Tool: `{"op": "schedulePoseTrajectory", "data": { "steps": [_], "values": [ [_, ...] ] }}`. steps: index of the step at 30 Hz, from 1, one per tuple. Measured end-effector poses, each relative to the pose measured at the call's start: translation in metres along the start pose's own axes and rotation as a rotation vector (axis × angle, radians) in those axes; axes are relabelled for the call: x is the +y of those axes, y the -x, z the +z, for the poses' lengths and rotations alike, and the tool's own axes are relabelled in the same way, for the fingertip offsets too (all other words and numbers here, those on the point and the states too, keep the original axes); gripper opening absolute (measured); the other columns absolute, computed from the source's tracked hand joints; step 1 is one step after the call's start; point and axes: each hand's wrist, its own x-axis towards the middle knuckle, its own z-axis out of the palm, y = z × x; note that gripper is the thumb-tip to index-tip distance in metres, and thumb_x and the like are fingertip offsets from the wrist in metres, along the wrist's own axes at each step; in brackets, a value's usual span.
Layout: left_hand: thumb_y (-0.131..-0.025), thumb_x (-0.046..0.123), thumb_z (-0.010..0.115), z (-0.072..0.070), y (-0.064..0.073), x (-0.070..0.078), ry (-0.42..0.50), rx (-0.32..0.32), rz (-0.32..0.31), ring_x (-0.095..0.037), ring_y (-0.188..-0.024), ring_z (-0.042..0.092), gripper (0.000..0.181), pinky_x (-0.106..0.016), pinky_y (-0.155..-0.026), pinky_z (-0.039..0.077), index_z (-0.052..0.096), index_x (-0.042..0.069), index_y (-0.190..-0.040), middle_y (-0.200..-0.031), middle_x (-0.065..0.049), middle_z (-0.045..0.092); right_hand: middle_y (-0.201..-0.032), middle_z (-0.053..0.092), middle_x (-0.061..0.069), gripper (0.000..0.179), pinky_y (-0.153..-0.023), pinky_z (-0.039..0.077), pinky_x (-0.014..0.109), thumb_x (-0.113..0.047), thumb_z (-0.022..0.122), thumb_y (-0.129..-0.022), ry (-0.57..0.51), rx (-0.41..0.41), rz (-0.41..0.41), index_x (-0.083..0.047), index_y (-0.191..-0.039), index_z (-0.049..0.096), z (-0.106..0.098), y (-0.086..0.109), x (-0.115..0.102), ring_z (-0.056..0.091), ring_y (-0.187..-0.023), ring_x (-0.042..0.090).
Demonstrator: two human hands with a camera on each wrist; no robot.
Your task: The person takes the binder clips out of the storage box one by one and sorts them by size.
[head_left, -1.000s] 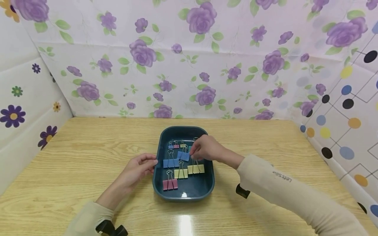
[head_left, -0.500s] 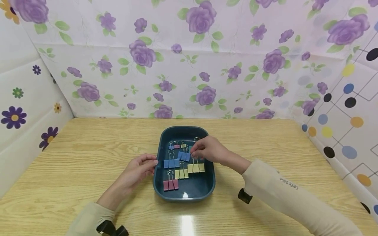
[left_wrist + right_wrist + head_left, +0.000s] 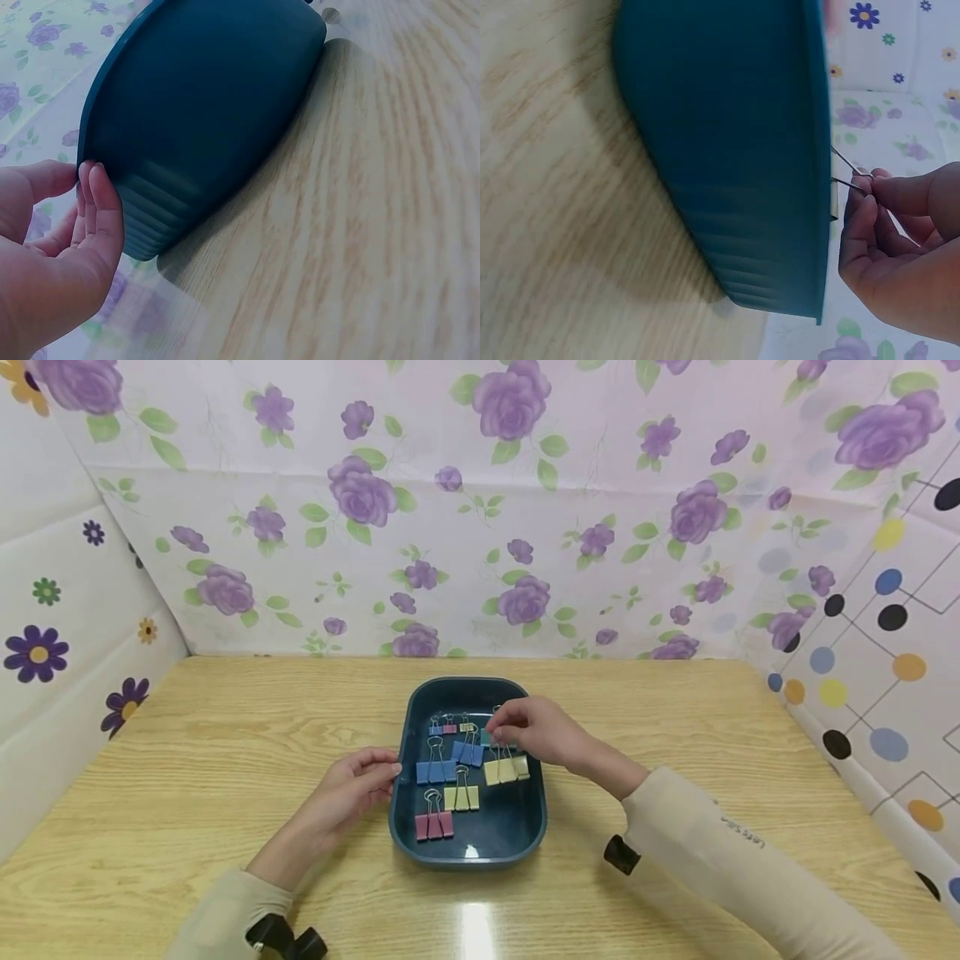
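Note:
My right hand (image 3: 543, 735) pinches the wire handles of a yellow binder clip (image 3: 507, 770) over the right side of a dark teal tray (image 3: 468, 853). In the right wrist view the wire handles (image 3: 851, 163) reach past the tray's rim into the fingertips. At the tray's left edge, my left hand (image 3: 356, 785) holds the rim between thumb and fingers, as the left wrist view shows. Other binder clips lie inside: a pink one (image 3: 434, 826), a second yellow one (image 3: 461, 798), and two blue ones (image 3: 435, 772). A green clip (image 3: 486, 739) is partly hidden behind the right fingers.
Small binder clips (image 3: 449, 729) in blue, pink and yellow line the tray's far end. The tray stands on a wood-grain table (image 3: 300, 710). Flowered cloth (image 3: 450, 527) rises behind the table, and a dotted cloth (image 3: 885, 693) hangs at the right.
The yellow binder clip in my right hand has shifted up and slightly right, tilting and overlapping the tray's right wall. The left hand stays at the rim.

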Motion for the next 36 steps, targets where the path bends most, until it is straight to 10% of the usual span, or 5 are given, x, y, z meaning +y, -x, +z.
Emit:
{"op": "schedulePoseTrajectory", "data": {
  "steps": [36],
  "values": [
    [-0.097,0.008,0.056,0.001,0.002,0.0,0.021,-0.004,0.003,-0.012,-0.079,0.058,0.031,-0.026,-0.076,0.051,0.048,-0.012,-0.119,-0.092,-0.004,0.063,-0.106,0.068,0.01,0.023,-0.082,0.05,0.038,-0.011,0.057,-0.098,-0.02,0.118,0.043,-0.001,-0.117,0.067,-0.049,0.017,0.017,0.063,-0.094,0.023]
  ]
}}
